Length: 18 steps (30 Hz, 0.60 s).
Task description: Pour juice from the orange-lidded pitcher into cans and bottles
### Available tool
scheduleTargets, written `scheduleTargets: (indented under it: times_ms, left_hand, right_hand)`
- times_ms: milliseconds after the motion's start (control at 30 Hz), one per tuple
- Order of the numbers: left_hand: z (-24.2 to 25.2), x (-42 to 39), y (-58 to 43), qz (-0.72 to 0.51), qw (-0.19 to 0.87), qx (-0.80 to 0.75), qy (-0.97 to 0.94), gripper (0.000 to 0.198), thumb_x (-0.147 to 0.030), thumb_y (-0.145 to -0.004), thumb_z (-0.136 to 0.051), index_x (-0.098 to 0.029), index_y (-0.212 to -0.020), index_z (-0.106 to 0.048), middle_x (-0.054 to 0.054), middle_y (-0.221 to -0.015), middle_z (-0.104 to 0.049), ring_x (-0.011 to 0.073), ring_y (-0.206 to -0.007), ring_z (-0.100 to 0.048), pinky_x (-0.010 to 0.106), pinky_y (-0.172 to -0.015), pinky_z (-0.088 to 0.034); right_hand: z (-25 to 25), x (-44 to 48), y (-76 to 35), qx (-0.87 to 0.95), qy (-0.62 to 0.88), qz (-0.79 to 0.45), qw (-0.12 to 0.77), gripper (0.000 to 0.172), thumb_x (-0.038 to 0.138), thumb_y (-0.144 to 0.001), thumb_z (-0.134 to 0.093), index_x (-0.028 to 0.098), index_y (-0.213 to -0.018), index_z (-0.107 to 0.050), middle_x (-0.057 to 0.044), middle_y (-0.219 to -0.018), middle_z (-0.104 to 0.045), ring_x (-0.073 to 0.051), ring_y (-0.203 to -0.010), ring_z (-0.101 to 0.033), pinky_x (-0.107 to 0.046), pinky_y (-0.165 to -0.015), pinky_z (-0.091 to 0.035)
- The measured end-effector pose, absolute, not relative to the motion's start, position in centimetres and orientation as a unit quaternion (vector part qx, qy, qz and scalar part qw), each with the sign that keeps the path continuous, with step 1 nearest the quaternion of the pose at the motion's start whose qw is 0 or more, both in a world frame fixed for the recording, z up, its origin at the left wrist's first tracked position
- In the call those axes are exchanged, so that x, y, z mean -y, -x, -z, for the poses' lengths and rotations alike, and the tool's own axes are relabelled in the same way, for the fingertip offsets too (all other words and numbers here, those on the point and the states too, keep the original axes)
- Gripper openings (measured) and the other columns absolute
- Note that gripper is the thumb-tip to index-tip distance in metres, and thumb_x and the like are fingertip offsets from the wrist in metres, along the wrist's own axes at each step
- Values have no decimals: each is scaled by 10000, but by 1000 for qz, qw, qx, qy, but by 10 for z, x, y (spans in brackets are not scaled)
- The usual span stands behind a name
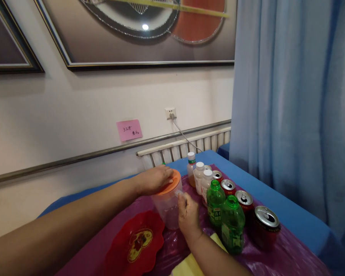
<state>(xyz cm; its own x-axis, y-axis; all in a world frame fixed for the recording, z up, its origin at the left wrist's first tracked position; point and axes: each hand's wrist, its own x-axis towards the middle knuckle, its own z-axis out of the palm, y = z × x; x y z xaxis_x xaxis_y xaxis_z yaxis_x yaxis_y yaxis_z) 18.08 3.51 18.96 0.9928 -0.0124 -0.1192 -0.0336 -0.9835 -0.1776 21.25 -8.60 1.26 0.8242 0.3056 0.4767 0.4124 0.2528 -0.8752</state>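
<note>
A clear plastic jug (167,209) with an orange lid (172,183) stands on the purple table cover. My left hand (153,180) lies flat on top of the lid, fingers together and pressing down. My right hand (188,214) is closed round the jug's side, where a handle seems to be. Just right of the jug stand two green plastic bottles (224,214) without caps.
A red scalloped plate (138,243) lies front left of the jug. Behind are white-capped bottles (201,176) and a row of opened red cans (264,226). A yellow cloth (189,264) lies under my right wrist. Blue curtain (293,96) hangs at right; a radiator (184,147) lines the wall.
</note>
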Motion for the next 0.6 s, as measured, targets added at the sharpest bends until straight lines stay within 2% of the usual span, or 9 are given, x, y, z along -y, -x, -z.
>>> scheduleTargets:
  times_ms: [200,367,600]
  left_hand:
    - [-191,-20,-185,-59,122,79,988,284,-318,-1003,-418,-153,-1011,-649,152,-975,-736,282,-899,-687,342,-768,-494]
    - [-192,-16,-185,-68,126,132,981,339,-353,-1007,-391,-140,-1016,-654,185,-1047,-750,306,-928,-716,354,-764,-505]
    - [-197,-22,-194,-80,121,151,978,298,-357,-968,-458,-155,-959,-677,167,-970,-769,282,-861,-734,320,-714,-501]
  right_hand:
    - [-11,86,-212,295,618,42,727,457,545,-998,-397,229,-690,-512,18,-574,-534,-152,-526,-451,-267,-530,-300]
    - [-14,87,-213,292,620,34,727,440,531,-999,-392,234,-691,-493,28,-565,-508,-151,-519,-438,-270,-533,-288]
    - [-12,88,-214,302,614,23,729,443,536,-995,-396,240,-675,-471,43,-545,-471,-141,-505,-414,-268,-521,-271]
